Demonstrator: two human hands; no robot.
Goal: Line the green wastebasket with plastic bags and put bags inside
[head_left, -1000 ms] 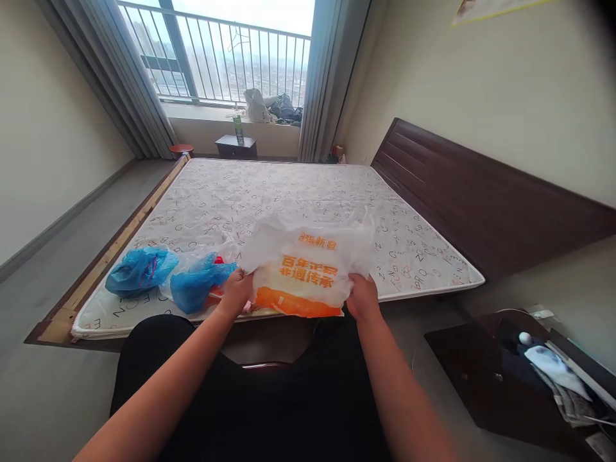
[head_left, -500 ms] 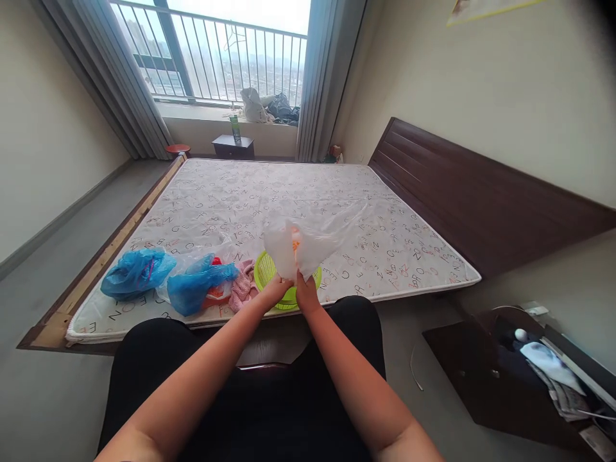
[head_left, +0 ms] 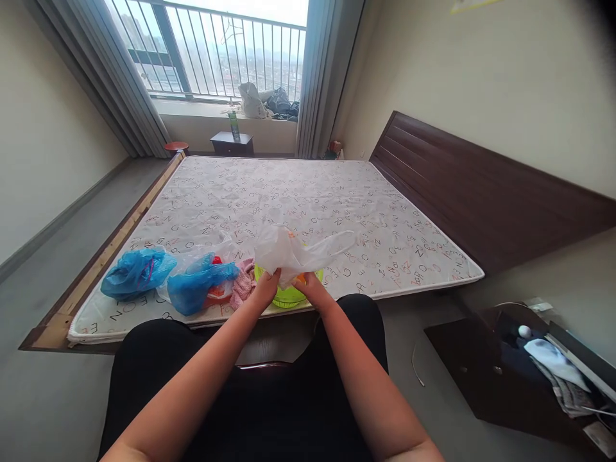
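A white plastic bag [head_left: 283, 250] with orange marks is bunched up above a lime-green basket [head_left: 289, 298] at the mattress's near edge. My left hand [head_left: 266, 286] is closed on the bag's lower left side. My right hand [head_left: 312, 286] grips the bag's lower right side, with an orange patch showing by its fingers. The bag's handle end stretches off to the right. Much of the basket is hidden under the bag and my hands. A pink cloth [head_left: 244, 282] lies just left of the basket.
Blue plastic bags [head_left: 138, 273] and a clear bag with red contents lie left on the patterned mattress [head_left: 308, 192]. A dark headboard [head_left: 471, 173] stands right. A brown cabinet [head_left: 481, 366] with cloths is at lower right. A small nightstand [head_left: 232, 142] stands beyond the bed.
My hands have moved slightly apart. The white bag has dropped and spread sideways, its handle end now lower on the right. The view has shifted slightly.
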